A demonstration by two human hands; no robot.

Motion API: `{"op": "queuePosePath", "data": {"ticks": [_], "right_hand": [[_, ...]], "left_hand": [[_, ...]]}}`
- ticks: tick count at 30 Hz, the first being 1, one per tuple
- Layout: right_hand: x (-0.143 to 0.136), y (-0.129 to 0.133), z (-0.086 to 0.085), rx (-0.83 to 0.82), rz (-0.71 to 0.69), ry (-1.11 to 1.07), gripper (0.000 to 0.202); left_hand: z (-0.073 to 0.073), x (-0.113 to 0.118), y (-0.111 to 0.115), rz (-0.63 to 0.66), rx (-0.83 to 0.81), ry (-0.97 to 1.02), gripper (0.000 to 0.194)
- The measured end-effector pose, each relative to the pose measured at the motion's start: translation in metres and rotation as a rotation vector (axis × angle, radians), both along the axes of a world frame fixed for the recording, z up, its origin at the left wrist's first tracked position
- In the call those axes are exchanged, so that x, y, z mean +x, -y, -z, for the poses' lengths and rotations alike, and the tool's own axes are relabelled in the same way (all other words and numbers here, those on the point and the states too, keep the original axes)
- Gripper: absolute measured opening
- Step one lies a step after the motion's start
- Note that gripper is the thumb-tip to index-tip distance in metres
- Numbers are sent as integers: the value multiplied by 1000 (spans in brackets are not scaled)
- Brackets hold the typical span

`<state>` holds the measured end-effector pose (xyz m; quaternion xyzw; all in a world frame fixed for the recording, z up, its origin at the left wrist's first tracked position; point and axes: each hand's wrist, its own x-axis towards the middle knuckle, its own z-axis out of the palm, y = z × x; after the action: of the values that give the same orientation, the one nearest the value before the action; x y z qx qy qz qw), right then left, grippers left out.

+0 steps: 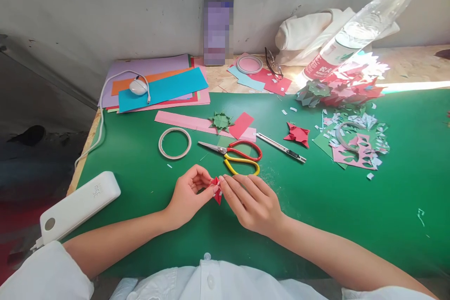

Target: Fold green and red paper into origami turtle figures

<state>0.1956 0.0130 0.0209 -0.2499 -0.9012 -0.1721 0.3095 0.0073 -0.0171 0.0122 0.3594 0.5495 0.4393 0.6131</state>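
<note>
My left hand [189, 197] pinches a small folded red paper piece [218, 197] with white patches between thumb and fingers, just above the green mat. My right hand [253, 201] meets it from the other side, fingertips closed on its right edge; the thumb is hidden. Just beyond the hands lie scissors [225, 150] with one red and one yellow handle, blades pointing left. A roll of tape [175, 143] is to their left, and a utility knife [281, 147] to their right. A folded green paper star [221, 122] rests on a pink paper strip [179, 120].
A red folded star [297, 134] lies near paper scraps [358, 150]. Behind them a water bottle [351, 33] leans by finished paper pieces [351, 82]. A phone [218, 30] stands against the wall. Coloured sheets [161, 89] and a white power bank [80, 206] are on the left.
</note>
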Motion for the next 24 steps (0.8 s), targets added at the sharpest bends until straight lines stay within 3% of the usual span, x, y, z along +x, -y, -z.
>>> {"op": "queuePosePath", "data": {"ticks": [15, 20, 24], "right_hand": [[2, -10, -6, 75, -132, 86, 13], [5, -11, -5, 8, -168, 58, 6], [2, -8, -3, -176, -119, -26, 3]], "left_hand": [[0, 0, 3, 77, 58, -162, 22], [-1, 1, 4, 85, 42, -189, 22], [-3, 1, 3, 32, 9, -105, 25]]}}
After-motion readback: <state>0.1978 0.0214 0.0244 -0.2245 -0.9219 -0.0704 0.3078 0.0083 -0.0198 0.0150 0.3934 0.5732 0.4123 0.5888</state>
